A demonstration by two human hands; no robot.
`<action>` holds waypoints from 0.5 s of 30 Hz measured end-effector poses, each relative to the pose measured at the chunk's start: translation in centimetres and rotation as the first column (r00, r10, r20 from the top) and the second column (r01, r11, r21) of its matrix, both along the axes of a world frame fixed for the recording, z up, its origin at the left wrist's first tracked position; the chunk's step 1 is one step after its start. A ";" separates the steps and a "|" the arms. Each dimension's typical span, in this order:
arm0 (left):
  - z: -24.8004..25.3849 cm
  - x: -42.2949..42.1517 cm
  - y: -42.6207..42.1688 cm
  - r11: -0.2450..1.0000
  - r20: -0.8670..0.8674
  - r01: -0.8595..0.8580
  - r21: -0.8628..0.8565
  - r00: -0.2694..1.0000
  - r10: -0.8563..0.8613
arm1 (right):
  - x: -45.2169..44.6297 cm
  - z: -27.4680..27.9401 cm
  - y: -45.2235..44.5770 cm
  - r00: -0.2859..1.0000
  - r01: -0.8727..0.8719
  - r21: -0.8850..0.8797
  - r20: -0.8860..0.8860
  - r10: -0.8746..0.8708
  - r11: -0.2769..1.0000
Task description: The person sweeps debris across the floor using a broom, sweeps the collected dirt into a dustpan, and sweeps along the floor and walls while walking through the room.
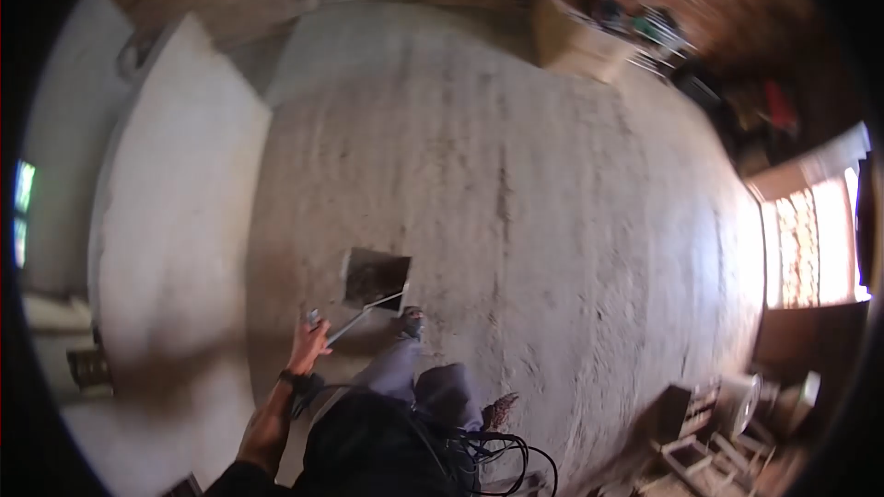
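Observation:
My left hand (308, 347), with a dark band at the wrist, reaches forward at the lower left. Its fingers are closed on the thin rod handle of a dustpan (376, 278). The pan is dark and square with pale edges, and sits at or just above the floor in front of my foot (412, 322). Whatever lies inside the pan is too dark to make out. No part of my right hand shows. Beside my leg is a small reddish-brown thing (497, 412) that I cannot identify. Black cables (516, 446) hang by my body.
A low pale wall (184, 193) runs along the left of the concrete floor (552, 221). At the back right stands a cardboard box (580, 41) with assorted items near it. Wooden frames (700, 465) and other clutter lie at the lower right, below a bright window (810, 244).

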State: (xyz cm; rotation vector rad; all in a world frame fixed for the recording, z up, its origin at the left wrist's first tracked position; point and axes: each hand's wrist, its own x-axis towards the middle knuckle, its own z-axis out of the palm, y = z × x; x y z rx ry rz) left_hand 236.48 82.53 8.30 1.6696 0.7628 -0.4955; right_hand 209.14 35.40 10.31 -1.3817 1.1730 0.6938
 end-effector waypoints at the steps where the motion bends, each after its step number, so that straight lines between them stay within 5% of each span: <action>1: 2.6 0.4 0.3 1.000 0.012 -0.003 0.020 1.000 0.002 | 1.6 1.5 -0.4 1.000 -0.021 0.009 0.005 0.021 1.000; 6: 6.7 0.3 -0.8 0.996 0.045 -0.016 0.091 0.999 0.012 | 8.5 4.5 -2.2 0.992 -0.112 0.034 0.061 0.110 0.993; 7: 6.4 1.1 -0.8 0.994 0.040 -0.007 0.109 0.999 0.003 | 10.4 3.7 -2.8 0.992 -0.115 0.042 0.059 0.112 0.992; 8: 4.2 10.6 -2.0 0.990 0.019 0.031 0.137 0.999 -0.034 | 15.6 3.4 -3.3 0.993 -0.113 0.054 0.037 0.111 0.992; 14: 2.4 16.2 -4.3 0.993 0.191 -0.069 0.096 0.980 0.049 | 27.4 1.1 -7.2 0.979 -0.203 0.101 0.001 0.204 0.974; 15: 1.2 15.6 -4.1 0.977 0.145 -0.064 0.203 0.989 0.035 | 28.9 1.5 -8.1 0.978 -0.207 0.102 0.001 0.208 0.973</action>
